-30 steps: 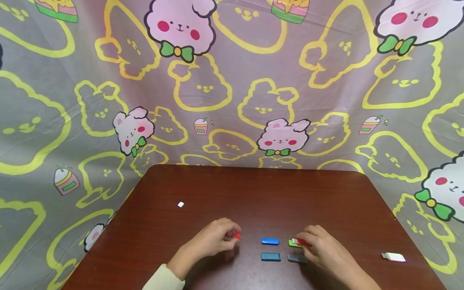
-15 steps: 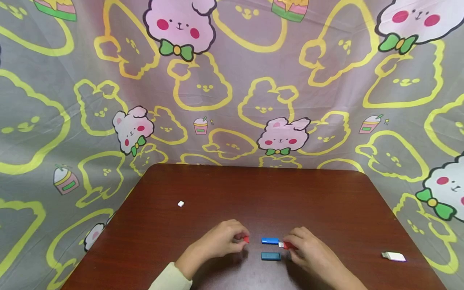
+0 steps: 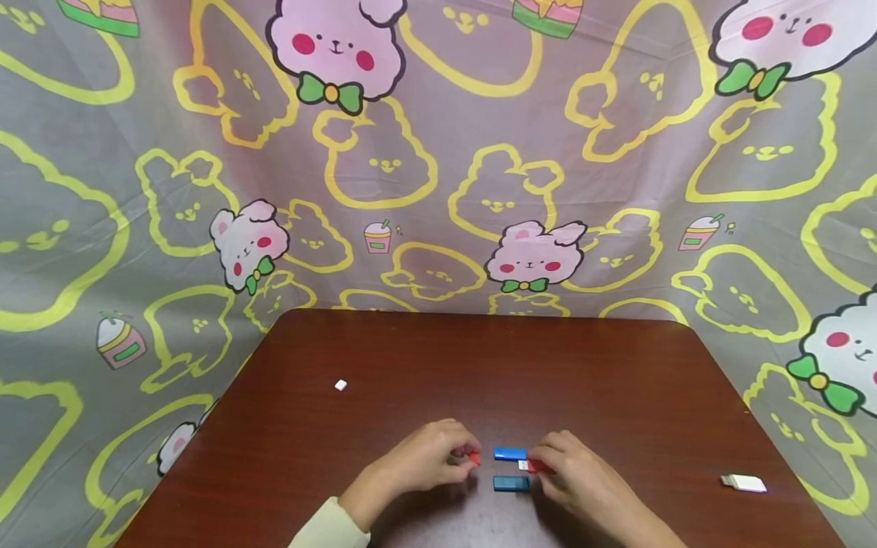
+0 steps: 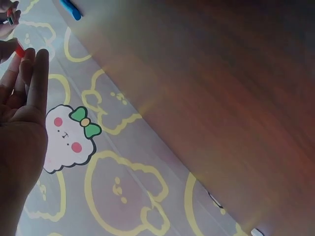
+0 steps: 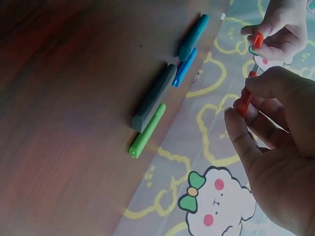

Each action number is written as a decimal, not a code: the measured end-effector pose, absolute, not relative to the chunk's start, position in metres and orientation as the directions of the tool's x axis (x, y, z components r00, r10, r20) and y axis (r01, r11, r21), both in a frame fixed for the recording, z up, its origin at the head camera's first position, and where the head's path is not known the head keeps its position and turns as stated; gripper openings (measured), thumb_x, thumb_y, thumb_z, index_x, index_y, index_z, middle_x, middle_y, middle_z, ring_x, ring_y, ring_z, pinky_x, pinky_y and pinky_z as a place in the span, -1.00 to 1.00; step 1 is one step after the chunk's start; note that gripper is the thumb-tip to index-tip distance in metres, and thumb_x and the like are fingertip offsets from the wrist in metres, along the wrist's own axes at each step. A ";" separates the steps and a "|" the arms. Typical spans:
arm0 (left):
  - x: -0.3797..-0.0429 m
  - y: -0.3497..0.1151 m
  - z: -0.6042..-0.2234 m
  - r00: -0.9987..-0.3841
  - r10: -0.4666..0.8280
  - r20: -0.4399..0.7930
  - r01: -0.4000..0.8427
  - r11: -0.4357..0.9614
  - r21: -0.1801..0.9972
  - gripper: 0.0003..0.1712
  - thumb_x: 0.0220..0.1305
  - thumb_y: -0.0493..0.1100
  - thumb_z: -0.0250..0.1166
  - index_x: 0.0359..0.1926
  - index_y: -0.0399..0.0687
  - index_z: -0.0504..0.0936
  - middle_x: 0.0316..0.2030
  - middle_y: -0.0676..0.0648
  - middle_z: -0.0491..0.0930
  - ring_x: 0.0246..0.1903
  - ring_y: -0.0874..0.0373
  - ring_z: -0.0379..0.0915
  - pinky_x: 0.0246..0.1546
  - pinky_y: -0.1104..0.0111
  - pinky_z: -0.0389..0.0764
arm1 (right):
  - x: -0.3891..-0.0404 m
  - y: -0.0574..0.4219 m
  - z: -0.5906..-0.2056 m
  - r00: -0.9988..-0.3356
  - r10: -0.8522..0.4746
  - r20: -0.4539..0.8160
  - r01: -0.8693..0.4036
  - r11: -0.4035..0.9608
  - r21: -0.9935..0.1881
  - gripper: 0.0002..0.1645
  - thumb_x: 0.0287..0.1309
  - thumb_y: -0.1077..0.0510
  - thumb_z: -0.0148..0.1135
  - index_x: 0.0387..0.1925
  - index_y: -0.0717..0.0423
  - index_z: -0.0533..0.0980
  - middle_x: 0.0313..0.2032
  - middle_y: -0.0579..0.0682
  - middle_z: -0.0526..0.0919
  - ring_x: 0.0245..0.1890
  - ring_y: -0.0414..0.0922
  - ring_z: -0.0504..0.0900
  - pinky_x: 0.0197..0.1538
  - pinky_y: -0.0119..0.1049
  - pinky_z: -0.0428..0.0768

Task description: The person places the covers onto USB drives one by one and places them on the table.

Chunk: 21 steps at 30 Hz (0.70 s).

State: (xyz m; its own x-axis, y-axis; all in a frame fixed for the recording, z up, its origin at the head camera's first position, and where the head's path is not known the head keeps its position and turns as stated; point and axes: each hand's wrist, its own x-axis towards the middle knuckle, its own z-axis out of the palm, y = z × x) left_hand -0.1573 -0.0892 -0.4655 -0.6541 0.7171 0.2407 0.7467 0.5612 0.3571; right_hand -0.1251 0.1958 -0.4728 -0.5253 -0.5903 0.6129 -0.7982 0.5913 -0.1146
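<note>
My left hand [image 3: 433, 457] pinches a small red cap [image 5: 258, 40] between thumb and fingertips. Facing it, my right hand [image 3: 578, 470] grips a red USB flash drive [image 5: 244, 101], its bare metal plug pointing left towards the cap. A short gap separates plug and cap in the head view. Both hands are over the table, by a blue USB stick [image 3: 510, 454] and a teal USB stick [image 3: 511, 484] lying in front of and behind each other. In the right wrist view a dark grey stick [image 5: 155, 98] and a green stick [image 5: 147, 130] lie side by side; the head view has them hidden behind my right hand.
A white USB flash drive [image 3: 745, 483] with its plug bare lies near the right edge of the brown table [image 3: 479, 365]. Far to the left sits a small white cap [image 3: 340, 386]. A patterned cloth [image 3: 425, 152] hangs behind the table.
The right hand has moved left with the red flash drive, past the green and grey sticks. The left hand has come right with the red cap, so the two are nearer each other.
</note>
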 end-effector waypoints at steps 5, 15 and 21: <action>-0.156 -0.085 -0.467 -0.628 0.738 0.249 0.768 0.535 0.351 -0.82 0.19 -0.15 0.43 -0.15 0.07 0.72 -0.29 0.21 0.60 -0.28 0.44 0.43 -0.22 0.73 0.39 | -0.125 0.188 -0.474 -0.521 -0.599 0.608 -0.807 0.577 -0.123 -0.56 -0.30 0.30 0.59 -0.25 0.04 0.67 -0.26 -0.19 0.61 -0.26 -0.24 0.51 -0.21 -0.47 0.54; -0.156 -0.080 -0.468 -0.589 0.754 0.292 0.800 0.490 0.347 -0.80 0.20 -0.13 0.43 -0.13 0.08 0.72 -0.29 0.22 0.61 -0.28 0.45 0.44 -0.23 0.77 0.38 | -0.125 0.172 -0.471 -0.526 -0.608 0.595 -0.807 0.578 -0.122 -0.61 -0.24 0.25 0.62 -0.28 0.02 0.66 -0.29 -0.22 0.59 -0.27 -0.28 0.49 -0.22 -0.48 0.56; -0.156 -0.077 -0.467 -0.579 0.758 0.300 0.807 0.480 0.343 -0.80 0.21 -0.13 0.42 -0.12 0.07 0.71 -0.28 0.21 0.61 -0.27 0.46 0.45 -0.23 0.77 0.39 | -0.126 0.169 -0.471 -0.515 -0.607 0.605 -0.814 0.567 -0.125 -0.62 -0.22 0.25 0.60 -0.27 0.00 0.66 -0.28 -0.21 0.59 -0.27 -0.26 0.50 -0.25 -0.49 0.55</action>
